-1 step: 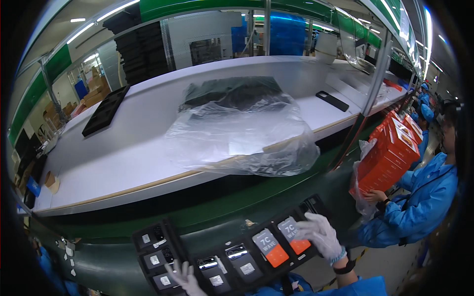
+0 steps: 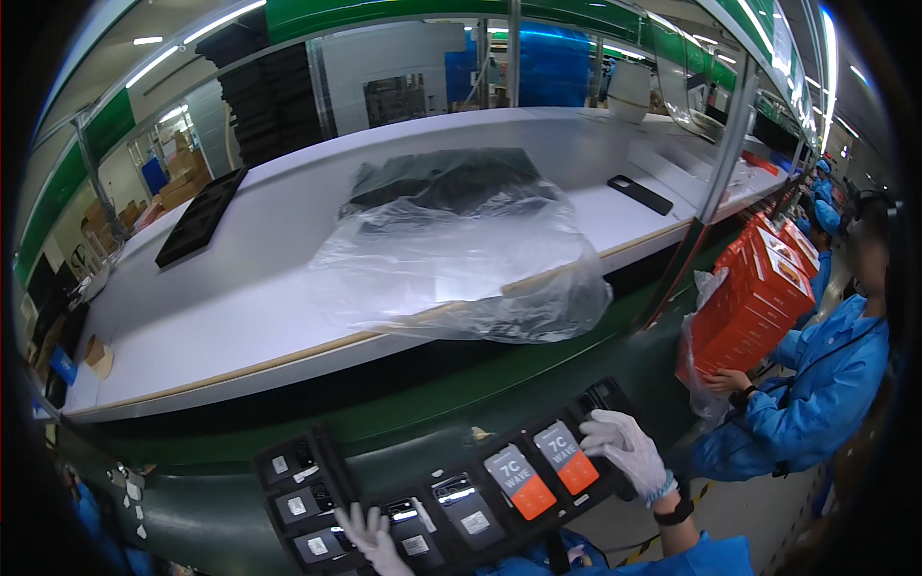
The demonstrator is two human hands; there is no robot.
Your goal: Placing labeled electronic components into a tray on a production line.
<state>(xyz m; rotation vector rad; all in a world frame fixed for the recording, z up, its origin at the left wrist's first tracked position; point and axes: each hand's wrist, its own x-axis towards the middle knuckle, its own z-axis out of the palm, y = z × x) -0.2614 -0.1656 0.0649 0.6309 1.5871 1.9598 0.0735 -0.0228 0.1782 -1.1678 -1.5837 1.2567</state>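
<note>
Both my hands wear white gloves. My left hand (image 2: 370, 538) has its fingers spread over the near left end of a black tray, where it joins another black tray (image 2: 322, 437). Several dark smartphones with white labels lie in the compartments, such as a phone (image 2: 468, 504) in the middle. To its right are a grey-and-orange card (image 2: 521, 485) and a second grey-and-orange card (image 2: 567, 459). My right hand (image 2: 624, 449) is open beside the second card, its fingers reaching over the tray's right end. Neither hand visibly grips anything.
A white workbench (image 2: 240, 317) stretches ahead, with a plastic-wrapped dark bundle (image 2: 451, 230), a black tray (image 2: 202, 219) and a dark phone-shaped frame (image 2: 641, 194) on it. At right, a person in blue (image 2: 816, 384) holds a stack of orange boxes (image 2: 754, 307).
My right hand has shifted slightly right, uncovering more of the second card. My left hand has moved slightly right along the tray. The whole view has shifted slightly.
</note>
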